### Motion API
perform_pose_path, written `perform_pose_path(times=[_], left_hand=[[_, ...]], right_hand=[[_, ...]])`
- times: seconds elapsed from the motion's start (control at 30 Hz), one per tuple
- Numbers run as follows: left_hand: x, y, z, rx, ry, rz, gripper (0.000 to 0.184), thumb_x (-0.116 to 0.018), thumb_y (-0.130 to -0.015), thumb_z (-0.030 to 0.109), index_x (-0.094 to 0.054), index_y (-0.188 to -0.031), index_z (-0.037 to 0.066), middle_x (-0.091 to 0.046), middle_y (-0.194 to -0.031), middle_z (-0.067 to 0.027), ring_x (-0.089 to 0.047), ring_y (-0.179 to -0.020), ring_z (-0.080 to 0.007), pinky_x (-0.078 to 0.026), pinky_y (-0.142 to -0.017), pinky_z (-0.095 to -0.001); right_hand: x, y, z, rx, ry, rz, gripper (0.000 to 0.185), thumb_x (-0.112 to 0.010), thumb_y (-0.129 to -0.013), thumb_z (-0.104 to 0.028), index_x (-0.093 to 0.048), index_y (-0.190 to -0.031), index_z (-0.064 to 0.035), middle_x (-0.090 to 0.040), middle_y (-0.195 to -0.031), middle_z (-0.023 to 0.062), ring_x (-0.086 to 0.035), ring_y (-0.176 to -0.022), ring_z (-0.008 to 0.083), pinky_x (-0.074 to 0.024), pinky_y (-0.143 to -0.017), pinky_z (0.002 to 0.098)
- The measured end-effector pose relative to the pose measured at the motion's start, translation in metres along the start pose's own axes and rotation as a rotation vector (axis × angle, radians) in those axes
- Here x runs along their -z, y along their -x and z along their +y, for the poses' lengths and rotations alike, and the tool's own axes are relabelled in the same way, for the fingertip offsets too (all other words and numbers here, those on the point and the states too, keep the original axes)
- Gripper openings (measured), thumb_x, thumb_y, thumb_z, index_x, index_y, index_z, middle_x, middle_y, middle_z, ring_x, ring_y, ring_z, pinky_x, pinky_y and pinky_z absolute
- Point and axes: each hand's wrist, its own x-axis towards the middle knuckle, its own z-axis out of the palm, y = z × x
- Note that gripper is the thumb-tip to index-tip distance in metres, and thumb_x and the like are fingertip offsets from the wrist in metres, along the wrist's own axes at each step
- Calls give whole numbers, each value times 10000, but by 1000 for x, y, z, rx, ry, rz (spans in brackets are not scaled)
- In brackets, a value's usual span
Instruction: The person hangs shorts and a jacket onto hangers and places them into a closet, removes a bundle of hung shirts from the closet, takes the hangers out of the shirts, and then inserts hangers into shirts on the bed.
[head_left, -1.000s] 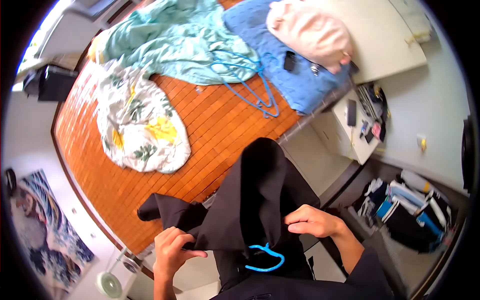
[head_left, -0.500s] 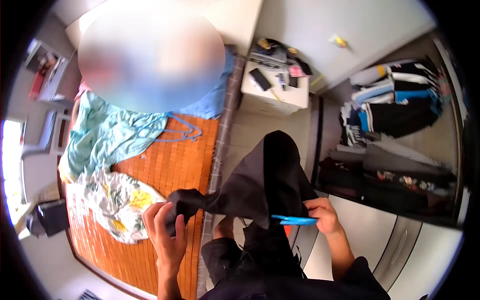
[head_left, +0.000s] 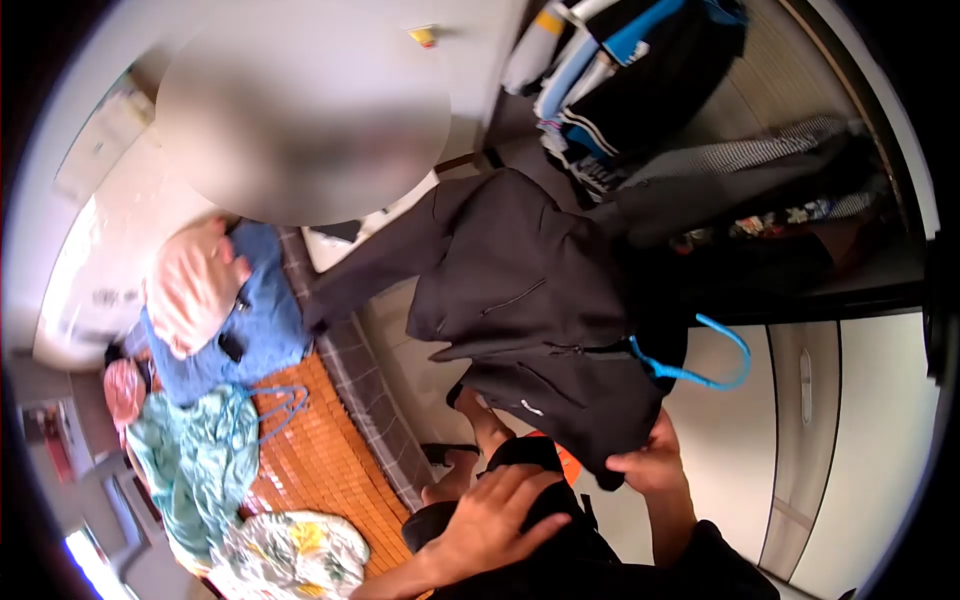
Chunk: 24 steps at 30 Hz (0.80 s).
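A black zip-up jacket (head_left: 520, 290) hangs spread out in front of me, its front facing up and one sleeve stretching toward the bed. A light-blue hanger (head_left: 715, 380) sits inside its collar, with the hook sticking out to the right. My right hand (head_left: 652, 462) pinches the jacket near its lower right shoulder, below the hanger. My left hand (head_left: 505, 515) is below the jacket, in front of my dark shorts, fingers spread and holding nothing. How the hanger's arms lie within the jacket is hidden.
On the right, an open wardrobe holds hanging clothes (head_left: 640, 80) and dark folded garments (head_left: 760, 225). To the left, a bed with an orange slatted mat (head_left: 320, 440) bears a mint cloth (head_left: 195, 460), a white-and-yellow printed cloth (head_left: 290, 555), blue denim (head_left: 270, 300) and another hanger (head_left: 285, 410).
My view has turned toward the wardrobe. The jacket, bunched before, is now spread out, and the hanger's hook points right. My left hand has let go of the sleeve and moved right.
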Motion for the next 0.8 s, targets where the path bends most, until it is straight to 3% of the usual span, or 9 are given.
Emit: perform_pose_path(times=[0.1,0.17,0.2,0.3,0.37,0.43,0.47,0.7,0.8], left_hand=[[-3,-37,2,13,-10,-214,573,-768,-853,360,-551,-1281,46,-583,-1206,-158,-612,-1103,-342,-517,-885,-434],[-2,-55,-2,32,329,-378,701,-775,-832,439,-492,-1334,42,-536,-1254,-177,-577,-1145,-340,-505,-909,-429],[-2,-70,8,-3,219,-230,537,-804,-810,356,-594,-1181,30,-603,-1091,-167,-634,-970,-319,-530,-803,-393],[-8,-92,11,-31,-119,-218,606,-807,-822,325,-500,-1224,-8,-560,-1143,-189,-600,-1004,-392,-493,-892,-441],[-12,-110,18,-22,-131,-164,464,-820,-803,279,-573,-1081,3,-595,-1033,-187,-627,-918,-385,-514,-806,-443],[-19,-116,21,125,-247,-118,309,-751,-786,159,-592,-997,0,-577,-1024,-206,-608,-964,-397,-505,-836,-452],[-22,-119,14,106,-280,-125,413,-787,-694,238,-549,-939,6,-550,-911,-188,-597,-853,-390,-502,-772,-470],[16,-172,-9,20,-307,-114,365,-777,-662,203,-583,-891,-6,-581,-844,-208,-592,-799,-420,-497,-731,-474],[33,-198,-21,-81,-269,-28,265,-742,-726,144,-640,-913,-14,-636,-830,-214,-608,-731,-420,-498,-651,-492]], right_hand=[[-10,-14,-7,77,38,-20,909,-701,-698,149,-313,-1503,-15,-480,-1470,170,-496,-1346,284,-399,-1122,428],[-24,-25,-16,115,-141,213,938,-692,-697,157,-283,-1517,-41,-472,-1463,162,-497,-1338,287,-402,-1117,437],[-29,-34,-24,155,-218,263,946,-691,-705,159,-262,-1521,-52,-470,-1446,160,-503,-1319,293,-405,-1109,437],[-34,-49,-27,338,-109,375,929,-706,-720,141,-257,-1513,-40,-460,-1442,168,-497,-1313,290,-411,-1096,426],[-32,-49,-24,387,-56,374,891,-733,-761,96,-252,-1504,-11,-452,-1439,177,-490,-1313,287,-409,-1094,414],[-29,-54,-31,380,163,242,881,-759,-792,43,-233,-1498,11,-446,-1443,182,-489,-1317,283,-404,-1096,405],[-24,-60,-34,439,302,144,878,-755,-820,22,-198,-1498,18,-434,-1454,194,-493,-1317,290,-390,-1118,403],[-35,-106,-52,431,-96,45,916,-646,-805,171,-149,-1550,-18,-413,-1491,178,-453,-1367,294,-338,-1153,428],[-14,-126,-53,430,-12,27,619,-555,-967,-40,-279,-1518,15,-455,-1471,193,-471,-1355,290,-335,-1152,416]])
